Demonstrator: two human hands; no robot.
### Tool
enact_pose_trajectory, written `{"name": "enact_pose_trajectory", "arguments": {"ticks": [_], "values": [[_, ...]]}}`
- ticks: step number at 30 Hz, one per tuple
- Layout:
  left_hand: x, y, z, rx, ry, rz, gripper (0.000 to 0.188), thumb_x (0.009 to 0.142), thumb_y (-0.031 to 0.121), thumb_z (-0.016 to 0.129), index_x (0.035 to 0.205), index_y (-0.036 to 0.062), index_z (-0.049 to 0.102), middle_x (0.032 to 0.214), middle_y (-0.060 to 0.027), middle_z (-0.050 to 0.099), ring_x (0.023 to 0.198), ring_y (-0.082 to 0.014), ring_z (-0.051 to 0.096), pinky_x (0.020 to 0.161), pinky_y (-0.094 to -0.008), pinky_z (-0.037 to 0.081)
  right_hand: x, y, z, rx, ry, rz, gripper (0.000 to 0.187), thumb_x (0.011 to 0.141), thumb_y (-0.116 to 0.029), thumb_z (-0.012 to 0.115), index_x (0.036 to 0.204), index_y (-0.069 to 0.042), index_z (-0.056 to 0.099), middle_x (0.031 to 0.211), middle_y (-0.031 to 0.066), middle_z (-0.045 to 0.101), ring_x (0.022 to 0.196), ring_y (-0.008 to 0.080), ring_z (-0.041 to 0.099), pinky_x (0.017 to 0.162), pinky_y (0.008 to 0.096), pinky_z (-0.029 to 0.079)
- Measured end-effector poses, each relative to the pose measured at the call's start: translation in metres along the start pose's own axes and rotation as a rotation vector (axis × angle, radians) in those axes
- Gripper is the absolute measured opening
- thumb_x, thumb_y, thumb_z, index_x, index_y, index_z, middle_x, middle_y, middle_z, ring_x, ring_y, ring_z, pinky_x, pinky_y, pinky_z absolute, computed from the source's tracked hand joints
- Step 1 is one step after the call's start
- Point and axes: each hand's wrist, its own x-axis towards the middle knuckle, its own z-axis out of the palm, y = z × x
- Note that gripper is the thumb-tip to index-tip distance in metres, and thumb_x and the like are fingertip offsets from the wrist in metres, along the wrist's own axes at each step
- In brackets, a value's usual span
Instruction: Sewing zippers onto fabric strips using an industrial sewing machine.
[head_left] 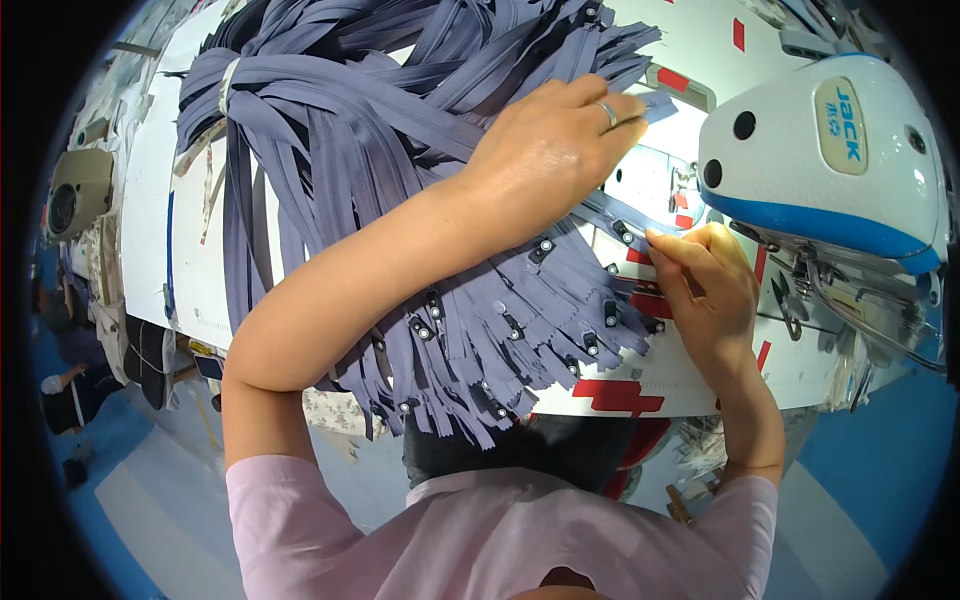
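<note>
A large heap of grey-purple zippers spreads over the white sewing table. Many of their ends fan out toward me with black sliders. Reaching across the heap, my left hand, with a ring on one finger, has its fingers closed over the end of a zipper tape by the machine. Lower down, my right hand pinches one zipper close to its black slider, between thumb and forefinger. The white and blue sewing machine stands just right of both hands; its needle area is partly hidden.
A pale band ties the heap at the left. Red tape strips mark the white tabletop. Small dark thread snips lie right of my right hand. Beyond the table's left side are another machine and a person.
</note>
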Motion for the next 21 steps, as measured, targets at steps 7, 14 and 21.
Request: {"name": "enact_pose_trajectory", "arguments": {"ticks": [7,14,21], "values": [[-0.001,0.000,-0.003,0.064,-0.085,0.026,0.034,0.080,0.004,0.061,0.113,0.0035,0.069,0.123,-0.0047,0.066,0.103,-0.0236,0.060,0.087,-0.0346,0.051,0.000,-0.001,0.000,0.072,-0.010,0.013,0.019,0.084,-0.006,0.075,0.102,-0.011,0.075,0.076,0.0031,0.057,0.071,0.0199,0.054,0.064,0.0344,0.042],[-0.002,0.004,-0.002,0.067,-0.093,0.014,0.033,0.081,0.005,0.060,0.113,0.0038,0.070,0.123,-0.0051,0.066,0.104,-0.0237,0.060,0.088,-0.0342,0.050,-0.001,0.000,-0.002,0.084,-0.024,0.017,0.018,0.085,-0.005,0.074,0.102,-0.011,0.075,0.077,0.0033,0.057,0.072,0.0201,0.054,0.065,0.0343,0.042],[0.002,0.008,-0.009,0.141,-0.025,0.141,0.024,0.076,0.004,0.067,0.100,0.0025,0.069,0.116,-0.0059,0.066,0.100,-0.0247,0.060,0.081,-0.0353,0.050,-0.001,0.000,-0.003,0.006,0.009,-0.015,0.017,0.084,-0.008,0.074,0.100,-0.013,0.074,0.078,0.0033,0.059,0.073,0.0227,0.058,0.068,0.0363,0.045]]}}
